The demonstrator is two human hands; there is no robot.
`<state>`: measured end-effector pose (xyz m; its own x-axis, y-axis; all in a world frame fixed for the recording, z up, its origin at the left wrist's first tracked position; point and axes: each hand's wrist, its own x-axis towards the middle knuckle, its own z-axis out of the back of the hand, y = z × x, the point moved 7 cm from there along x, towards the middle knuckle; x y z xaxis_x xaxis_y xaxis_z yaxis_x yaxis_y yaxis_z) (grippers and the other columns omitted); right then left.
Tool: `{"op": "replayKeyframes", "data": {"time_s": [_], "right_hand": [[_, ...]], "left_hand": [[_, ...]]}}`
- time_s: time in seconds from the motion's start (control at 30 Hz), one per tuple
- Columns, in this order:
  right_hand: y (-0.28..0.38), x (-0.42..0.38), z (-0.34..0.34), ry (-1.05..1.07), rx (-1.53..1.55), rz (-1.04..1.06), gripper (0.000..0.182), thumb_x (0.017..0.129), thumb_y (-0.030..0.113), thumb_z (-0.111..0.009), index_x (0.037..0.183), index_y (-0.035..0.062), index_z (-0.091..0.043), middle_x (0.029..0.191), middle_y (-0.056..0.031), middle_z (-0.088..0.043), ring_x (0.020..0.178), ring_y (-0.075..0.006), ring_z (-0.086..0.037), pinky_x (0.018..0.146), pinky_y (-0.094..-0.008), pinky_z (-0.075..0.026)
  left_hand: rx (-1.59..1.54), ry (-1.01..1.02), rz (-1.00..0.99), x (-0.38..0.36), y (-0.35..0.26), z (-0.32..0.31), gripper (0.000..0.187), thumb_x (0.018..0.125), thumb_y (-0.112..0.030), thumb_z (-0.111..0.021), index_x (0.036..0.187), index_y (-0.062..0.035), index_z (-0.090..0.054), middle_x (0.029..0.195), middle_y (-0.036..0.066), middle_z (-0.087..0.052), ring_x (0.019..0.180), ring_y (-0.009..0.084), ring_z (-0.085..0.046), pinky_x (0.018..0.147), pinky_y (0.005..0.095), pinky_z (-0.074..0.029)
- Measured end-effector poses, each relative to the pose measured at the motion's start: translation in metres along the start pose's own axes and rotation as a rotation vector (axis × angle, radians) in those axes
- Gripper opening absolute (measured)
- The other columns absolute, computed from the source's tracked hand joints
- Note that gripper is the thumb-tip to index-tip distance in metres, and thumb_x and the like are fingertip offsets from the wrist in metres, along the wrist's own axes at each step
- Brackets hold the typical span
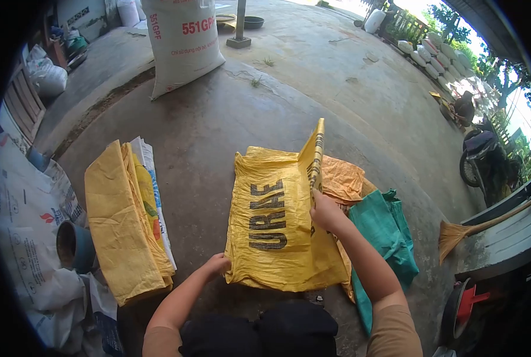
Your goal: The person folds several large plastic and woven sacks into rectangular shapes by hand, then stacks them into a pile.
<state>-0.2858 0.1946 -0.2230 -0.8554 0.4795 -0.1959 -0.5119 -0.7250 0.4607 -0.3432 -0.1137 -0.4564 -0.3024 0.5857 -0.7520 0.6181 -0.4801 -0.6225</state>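
A yellow woven sack (259, 220) with dark "URAE" lettering lies in front of me, its right part lifted into an upright fold. My right hand (326, 212) is closed on that raised fold. At the sack's lower left edge, my left hand (219, 265) pinches the corner, its fingertips partly hidden. Under and beside this sack, to the right, are an orange sack (344, 179) and a crumpled green sack (384, 229). On my left lies a stack of folded yellow sacks (119, 223), with a white and blue one (152, 190) along its right side.
A full white sack (185, 47) stands upright ahead on the concrete floor. White plastic sacks (21, 250) and a blue-grey pot (78, 247) are at far left. A broom (485, 229) and motorbike (485, 154) are at right; a post (240, 30) rises behind.
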Motion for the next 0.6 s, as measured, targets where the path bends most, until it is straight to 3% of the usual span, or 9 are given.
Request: {"op": "replayKeyframes", "data": {"time_s": [0.13,0.2,0.3,0.37,0.4,0.47,0.5,0.6], "right_hand": [[0.069,0.019,-0.054,0.240,-0.066,0.114,0.054,0.076,0.006,-0.044,0.126,-0.0081,-0.029,0.106,-0.0267,-0.052,0.100,-0.0354,-0.050,0.086,-0.0371,-0.041],[0.098,0.023,-0.086,0.348,-0.099,0.115,0.057,0.076,0.007,-0.046,0.128,-0.0077,-0.026,0.103,-0.0270,-0.053,0.098,-0.0358,-0.052,0.082,-0.0386,-0.042],[0.118,0.032,-0.141,0.386,-0.032,0.148,0.057,0.078,0.009,-0.046,0.128,-0.0066,-0.025,0.102,-0.0272,-0.054,0.096,-0.0369,-0.053,0.081,-0.0387,-0.042],[0.118,0.029,-0.167,0.419,0.032,0.148,0.057,0.079,0.012,-0.048,0.129,-0.0054,-0.025,0.103,-0.0277,-0.053,0.095,-0.0376,-0.053,0.081,-0.0384,-0.043],[0.121,0.026,-0.177,0.369,0.142,0.228,0.057,0.079,0.013,-0.051,0.128,-0.0045,-0.028,0.102,-0.0273,-0.054,0.096,-0.0377,-0.053,0.082,-0.0388,-0.043],[0.117,0.022,-0.193,0.323,0.254,0.307,0.056,0.079,0.015,-0.054,0.126,-0.0036,-0.031,0.102,-0.0270,-0.055,0.096,-0.0379,-0.053,0.082,-0.0392,-0.043],[0.110,0.019,-0.197,0.328,0.300,0.327,0.057,0.078,0.019,-0.056,0.126,-0.0021,-0.032,0.106,-0.0258,-0.053,0.098,-0.0375,-0.052,0.084,-0.0384,-0.042],[0.066,0.020,-0.200,0.318,0.351,0.252,0.054,0.079,0.023,-0.058,0.123,-0.0009,-0.038,0.111,-0.0216,-0.052,0.101,-0.0329,-0.052,0.085,-0.0369,-0.042]], "left_hand": [[-0.045,0.000,-0.040,-0.022,-0.024,-0.021,0.030,0.072,-0.004,-0.048,0.101,-0.0002,-0.052,0.087,0.005,-0.056,0.073,0.0132,-0.053,0.063,0.0251,-0.043],[-0.018,0.004,-0.024,-0.025,-0.023,-0.020,0.032,0.072,-0.003,-0.047,0.104,-0.0003,-0.051,0.088,0.004,-0.056,0.074,0.0132,-0.053,0.064,0.0253,-0.043],[0.013,0.062,-0.059,-0.007,-0.004,-0.012,0.034,0.078,-0.014,-0.049,0.109,-0.0013,-0.053,0.095,0.005,-0.059,0.081,0.0129,-0.057,0.070,0.0264,-0.045],[-0.238,0.281,-0.109,0.003,0.003,-0.015,0.040,0.086,-0.029,-0.043,0.116,-0.0033,-0.048,0.105,0.006,-0.056,0.092,0.0156,-0.055,0.078,0.0291,-0.045],[-0.237,0.277,-0.108,-0.007,-0.006,-0.018,0.040,0.086,-0.029,-0.043,0.116,-0.0033,-0.048,0.105,0.006,-0.056,0.092,0.0156,-0.055,0.078,0.0291,-0.045],[-0.427,0.239,-0.126,-0.025,-0.026,-0.025,0.050,0.090,-0.041,-0.032,0.123,-0.0054,-0.041,0.117,0.008,-0.050,0.105,0.0181,-0.050,0.087,0.0329,-0.041],[-0.377,0.233,-0.110,-0.027,-0.028,-0.025,0.056,0.090,-0.048,-0.024,0.127,-0.0069,-0.035,0.126,0.008,-0.043,0.113,0.0199,-0.044,0.094,0.0352,-0.037],[-0.464,0.277,-0.114,-0.031,-0.030,-0.021,0.056,0.090,-0.049,-0.026,0.126,-0.0069,-0.038,0.119,0.007,-0.049,0.106,0.0199,-0.049,0.090,0.0342,-0.040]]}}
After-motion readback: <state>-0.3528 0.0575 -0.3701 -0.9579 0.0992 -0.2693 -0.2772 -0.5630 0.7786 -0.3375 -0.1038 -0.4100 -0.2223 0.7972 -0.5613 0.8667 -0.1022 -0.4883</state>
